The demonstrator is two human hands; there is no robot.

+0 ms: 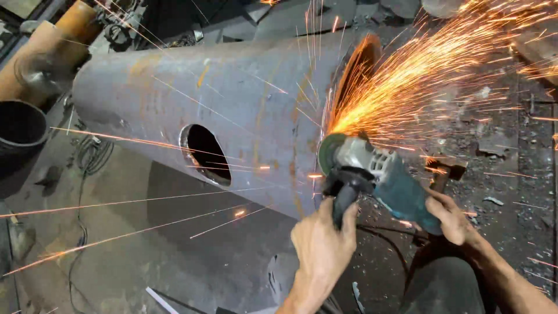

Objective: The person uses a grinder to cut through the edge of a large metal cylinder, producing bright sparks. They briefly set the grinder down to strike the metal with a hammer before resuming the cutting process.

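Observation:
A teal and grey angle grinder (383,183) is pressed with its disc against the open end rim of a large rusty steel pipe (232,110) lying on its side. Orange sparks (418,87) spray up and to the right, with streaks flying left. My left hand (322,244) grips the black side handle under the grinder's head. Around the rear of the teal body is my right hand (450,218). The pipe has a round hole (204,152) cut in its side.
A dark round pipe opening (20,131) and an orange-brown pipe (52,40) lie at the left. Black cables (87,163) trail over the dusty concrete floor. Metal scraps and debris (500,157) litter the ground at the right.

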